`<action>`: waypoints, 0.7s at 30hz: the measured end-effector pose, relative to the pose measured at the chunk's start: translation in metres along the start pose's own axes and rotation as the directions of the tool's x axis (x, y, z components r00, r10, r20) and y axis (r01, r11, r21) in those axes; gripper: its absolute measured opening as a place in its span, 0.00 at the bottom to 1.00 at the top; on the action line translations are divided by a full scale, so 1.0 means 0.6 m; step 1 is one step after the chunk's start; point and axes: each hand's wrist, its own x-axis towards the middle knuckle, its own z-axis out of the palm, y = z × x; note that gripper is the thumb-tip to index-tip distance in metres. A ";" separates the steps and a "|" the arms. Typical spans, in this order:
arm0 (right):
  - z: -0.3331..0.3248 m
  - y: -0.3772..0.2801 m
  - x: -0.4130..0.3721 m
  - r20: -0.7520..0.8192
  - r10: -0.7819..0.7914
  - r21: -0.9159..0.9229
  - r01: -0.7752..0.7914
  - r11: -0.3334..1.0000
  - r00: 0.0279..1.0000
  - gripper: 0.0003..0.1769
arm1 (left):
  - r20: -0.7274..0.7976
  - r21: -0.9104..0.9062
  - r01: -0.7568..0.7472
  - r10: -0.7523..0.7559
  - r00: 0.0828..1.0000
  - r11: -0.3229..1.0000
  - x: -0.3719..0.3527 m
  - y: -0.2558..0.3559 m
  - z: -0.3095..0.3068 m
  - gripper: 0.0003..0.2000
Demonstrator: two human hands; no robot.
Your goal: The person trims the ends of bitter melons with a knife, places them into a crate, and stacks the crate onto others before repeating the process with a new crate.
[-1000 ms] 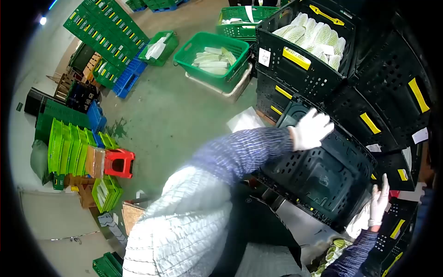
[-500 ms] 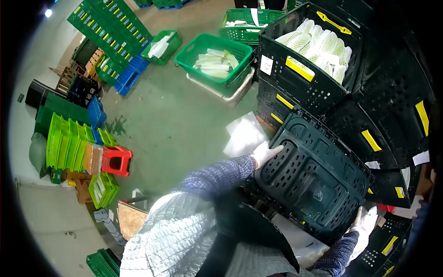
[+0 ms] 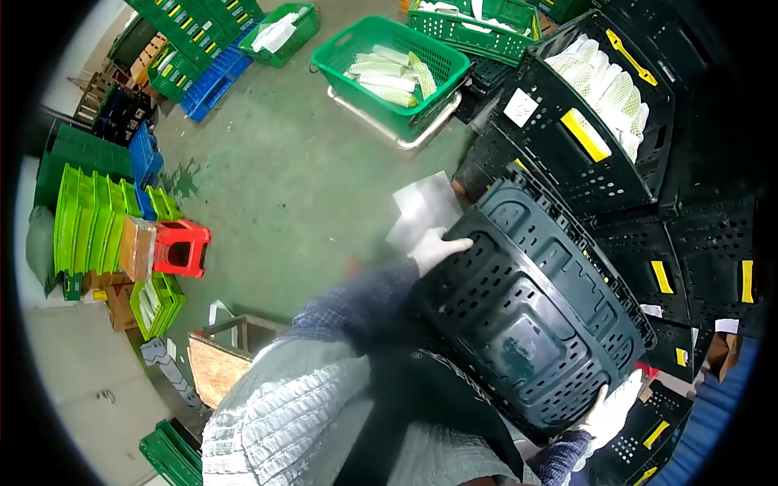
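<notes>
A dark green plastic crate, its perforated panel facing up, is held tilted against the front of my body. My left hand, in a white glove, grips its upper left edge with the thumb on the panel. On the lower right edge, my gloved right hand holds the crate, fingertips over its rim. Just beyond the crate, a black crate with yellow handles holds net-wrapped white produce. White paper lies on the floor near my left hand.
A green basket of pale vegetables stands ahead. Black crates are stacked at the right. At the left are lime-green crates, a red stool and a wooden-topped stand. Green crates rise at the back left.
The held crate has tipped, showing more of its side, and both hands have moved slightly left with it. The view has shifted, with the green basket and black crates now higher in view.
</notes>
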 end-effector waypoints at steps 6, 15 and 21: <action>0.135 -0.216 -0.147 0.004 0.347 0.532 -0.296 0.793 0.938 0.35 | 0.037 -0.174 0.000 0.007 0.999 0.985 -0.028 0.102 -0.191 0.25; 0.332 -0.343 -0.191 0.388 0.172 0.662 -0.404 0.632 0.905 0.34 | -0.106 -0.045 -0.080 0.075 0.992 0.996 -0.053 0.135 -0.517 0.25; 0.456 -0.514 -0.126 0.394 0.007 0.496 -0.219 0.841 0.919 0.35 | -0.299 -0.271 -0.142 0.057 0.953 0.952 -0.134 0.171 -0.668 0.23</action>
